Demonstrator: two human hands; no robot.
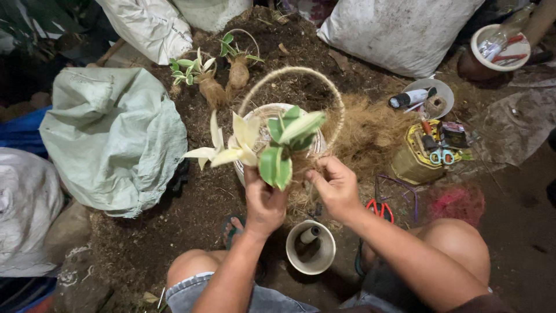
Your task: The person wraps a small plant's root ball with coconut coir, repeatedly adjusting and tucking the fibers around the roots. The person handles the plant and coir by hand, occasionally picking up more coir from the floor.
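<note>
My left hand (pixel 263 203) is closed around the base of one small plant (pixel 272 145) with green and cream leaves, holding it upright in front of me. My right hand (pixel 336 185) pinches brown coconut fibre (pixel 307 194) against the plant's base, fingers narrowed on it. Behind the plant stands one white pot (pixel 272 110) with a looped rope handle (pixel 301 72).

Count of surrounding items:
- Two finished fibre-wrapped plants (pixel 211 78), far left of centre, lying on the soil heap (pixel 278 40).
- One loose fibre pile (pixel 370 130), right of the pot.
- One white cup (pixel 311 247), near, between my knees.
- One pair of red-handled scissors (pixel 379 208), just beside my right wrist.
- One yellow tin (pixel 420 153) with small tools, right.
- Two white dishes (pixel 431 93), far right.
- Four sacks: one pale green sack (pixel 113 133) on the left, the others white.

The leaves hide the pot's near rim.
</note>
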